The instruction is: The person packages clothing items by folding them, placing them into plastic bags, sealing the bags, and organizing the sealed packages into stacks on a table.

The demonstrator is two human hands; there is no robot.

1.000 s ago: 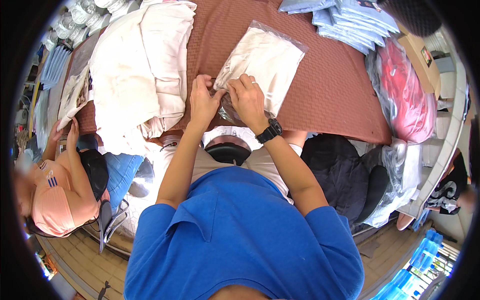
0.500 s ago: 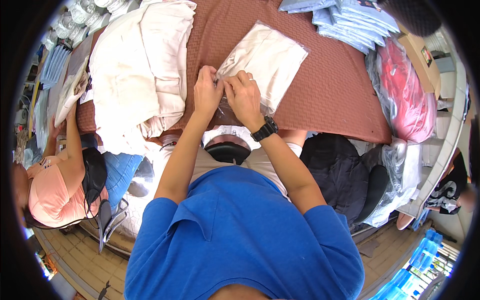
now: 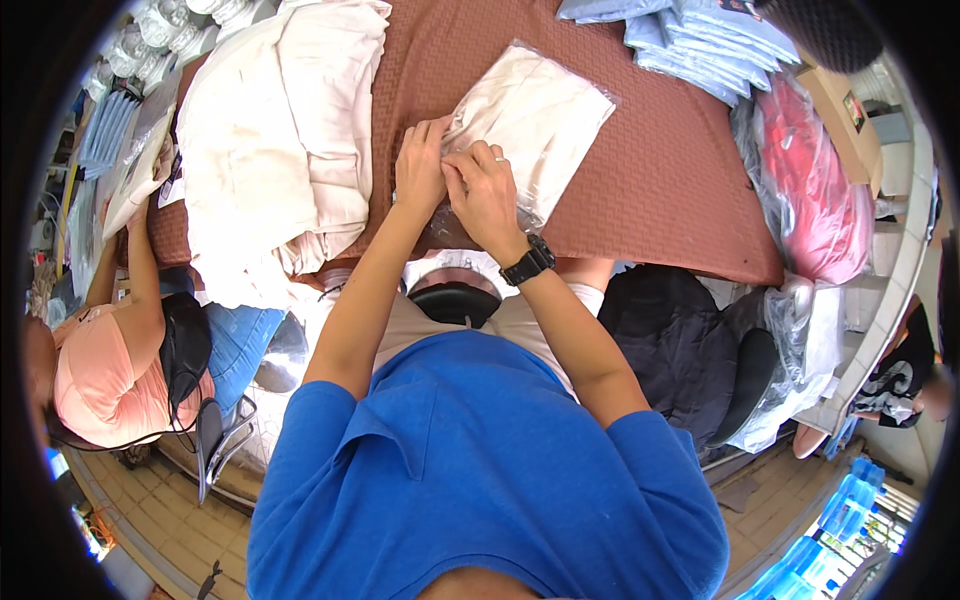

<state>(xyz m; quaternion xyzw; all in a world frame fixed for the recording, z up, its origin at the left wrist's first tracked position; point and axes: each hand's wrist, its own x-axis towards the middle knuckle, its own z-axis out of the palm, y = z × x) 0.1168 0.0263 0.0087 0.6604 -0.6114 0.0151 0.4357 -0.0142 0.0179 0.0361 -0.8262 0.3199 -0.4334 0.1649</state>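
A folded cream garment in a clear plastic bag lies at a slant on the table. Both of my hands meet at the bag's near left end, where loose plastic bunches up. My left hand is closed on the plastic there, its fingertips against the garment's edge. My right hand is closed beside it, thumb and forefinger pinching the plastic. A black watch sits on my right wrist. The exact fold of plastic between my fingers is hidden.
A pile of cream cloth covers the left of the brown-covered table. Bagged light-blue garments are stacked at the far right, near a red bagged bundle. At left, a co-worker handles a beige garment.
My left hand has moved slightly away from me and to the right, along the bag's edge. My right hand has shifted a little left. The bag stays about where it was.
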